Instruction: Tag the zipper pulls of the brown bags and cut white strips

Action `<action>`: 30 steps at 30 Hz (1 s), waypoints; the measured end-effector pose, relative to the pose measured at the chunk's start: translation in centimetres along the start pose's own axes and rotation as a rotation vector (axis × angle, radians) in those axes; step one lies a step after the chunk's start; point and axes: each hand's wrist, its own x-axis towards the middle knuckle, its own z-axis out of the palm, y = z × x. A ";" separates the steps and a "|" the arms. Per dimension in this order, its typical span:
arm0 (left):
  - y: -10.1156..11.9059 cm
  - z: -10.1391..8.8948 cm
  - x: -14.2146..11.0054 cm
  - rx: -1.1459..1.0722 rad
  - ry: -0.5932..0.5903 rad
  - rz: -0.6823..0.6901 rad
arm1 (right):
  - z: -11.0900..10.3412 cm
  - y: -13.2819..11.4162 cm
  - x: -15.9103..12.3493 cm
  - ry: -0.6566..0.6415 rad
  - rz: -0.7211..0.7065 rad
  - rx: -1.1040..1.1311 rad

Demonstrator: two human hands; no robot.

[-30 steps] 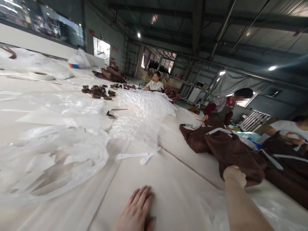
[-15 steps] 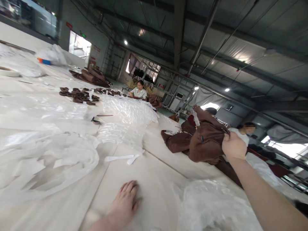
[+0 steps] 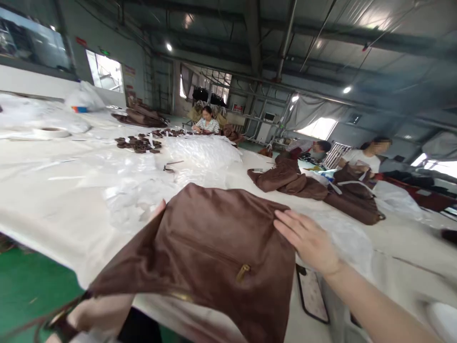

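A brown bag (image 3: 217, 224) with a zipper and a gold-coloured zipper pull (image 3: 243, 272) hangs spread out in front of me, above the near edge of the table. My right hand (image 3: 309, 238) grips its upper right side, fingers laid over the fabric and thumb hidden. Behind the bag's left side is my left hand (image 3: 159, 209); only a bit of its fingers shows at the upper left edge, while the forearm comes in beneath the bag. Further off to the right, more brown bags (image 3: 285, 177) lie in a heap on the table.
Clear plastic bags (image 3: 203, 155) pile up mid-table, with small brown pieces (image 3: 139, 143) behind them. A phone (image 3: 312, 293) lies near my right forearm. A tape roll (image 3: 52, 132) sits far left. Green floor (image 3: 35, 286) shows lower left. Several people (image 3: 206, 121) are beyond the table.
My right hand has brought a brown bag from the right-hand heap to in front of me. My left hand has left the tabletop and is now behind the bag. The view has shifted.
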 end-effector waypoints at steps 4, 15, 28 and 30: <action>-1.3 -2.8 -4.5 0.040 0.151 -0.087 | 3.4 -3.4 -0.2 -0.048 0.036 0.094; -2.5 -4.6 -1.6 0.694 0.018 -0.018 | 9.4 -8.4 -11.8 -0.271 0.992 0.215; 0.1 -0.6 4.5 1.435 -0.120 0.073 | 7.9 -14.6 -18.3 -0.132 1.250 0.346; 0.6 -0.6 4.0 1.527 -0.077 0.145 | 5.8 -14.4 -17.0 0.061 1.361 0.382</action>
